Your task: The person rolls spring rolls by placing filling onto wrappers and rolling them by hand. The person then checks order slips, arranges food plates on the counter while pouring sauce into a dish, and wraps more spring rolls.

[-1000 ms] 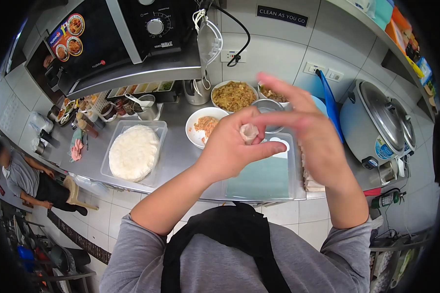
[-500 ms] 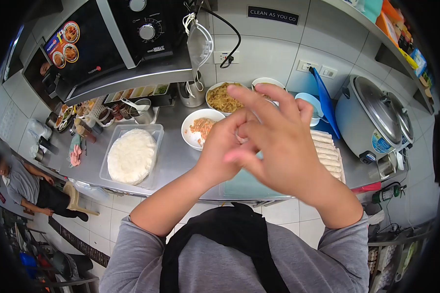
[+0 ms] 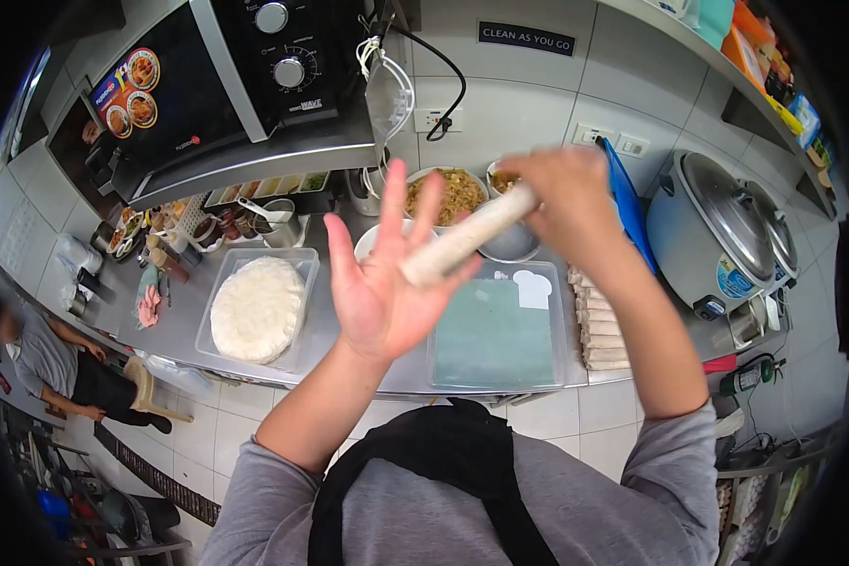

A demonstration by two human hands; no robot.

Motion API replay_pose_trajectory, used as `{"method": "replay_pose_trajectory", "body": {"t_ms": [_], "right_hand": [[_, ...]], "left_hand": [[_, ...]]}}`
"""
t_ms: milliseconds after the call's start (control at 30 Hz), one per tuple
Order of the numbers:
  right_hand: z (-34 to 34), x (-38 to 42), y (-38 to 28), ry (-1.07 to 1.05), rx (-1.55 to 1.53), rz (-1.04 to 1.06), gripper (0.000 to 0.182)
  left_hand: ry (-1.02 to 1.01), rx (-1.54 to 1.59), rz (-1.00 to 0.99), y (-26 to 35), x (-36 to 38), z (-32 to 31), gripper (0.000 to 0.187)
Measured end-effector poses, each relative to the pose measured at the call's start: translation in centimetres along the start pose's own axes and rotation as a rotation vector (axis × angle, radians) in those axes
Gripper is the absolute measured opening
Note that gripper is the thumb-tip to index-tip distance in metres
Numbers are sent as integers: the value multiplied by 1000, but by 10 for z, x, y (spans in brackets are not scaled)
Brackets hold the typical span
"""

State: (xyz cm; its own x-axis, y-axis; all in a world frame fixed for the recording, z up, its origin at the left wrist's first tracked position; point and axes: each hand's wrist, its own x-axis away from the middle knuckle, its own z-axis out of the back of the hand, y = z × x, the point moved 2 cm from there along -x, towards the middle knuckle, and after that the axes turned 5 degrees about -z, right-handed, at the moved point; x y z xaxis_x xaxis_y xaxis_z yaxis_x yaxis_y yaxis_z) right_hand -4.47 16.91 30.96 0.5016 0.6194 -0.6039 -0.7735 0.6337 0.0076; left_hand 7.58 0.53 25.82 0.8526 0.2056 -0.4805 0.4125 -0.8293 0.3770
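Observation:
A pale uncooked spring roll [image 3: 472, 236] slants across the middle, gripped at its upper end by my right hand [image 3: 571, 203], whose fingers are blurred. Its lower end overlaps the palm of my left hand [image 3: 382, 283], which faces up with fingers spread wide. Below the roll lies a clear lidded container with a green surface [image 3: 495, 335]. More spring rolls [image 3: 602, 325] are stacked to its right, partly behind my right forearm. On the left, a stack of round white wrappers [image 3: 259, 309] sits in a clear plastic box [image 3: 297, 354]. My left hand partly hides a white bowl [image 3: 363, 247].
A bowl of shredded filling [image 3: 448, 198] and a grey bowl [image 3: 511, 245] stand behind the hands. Rice cookers [image 3: 717, 231] and a blue board [image 3: 629, 203] are at right. A microwave [image 3: 189, 94] sits on a shelf at upper left. A person [image 3: 57, 363] sits far left.
My hands were together, overlapping over the counter. Now they are apart, the left opened flat, the right moved up with the spring roll in plain view. The green-topped container is uncovered.

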Motion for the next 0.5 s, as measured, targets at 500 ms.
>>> {"method": "replay_pose_trajectory", "body": {"t_ms": [500], "right_hand": [[-83,78,-115,-509,-1752,-385,65]], "left_hand": [[1,-890,14,17,-21,-23,23]]}}
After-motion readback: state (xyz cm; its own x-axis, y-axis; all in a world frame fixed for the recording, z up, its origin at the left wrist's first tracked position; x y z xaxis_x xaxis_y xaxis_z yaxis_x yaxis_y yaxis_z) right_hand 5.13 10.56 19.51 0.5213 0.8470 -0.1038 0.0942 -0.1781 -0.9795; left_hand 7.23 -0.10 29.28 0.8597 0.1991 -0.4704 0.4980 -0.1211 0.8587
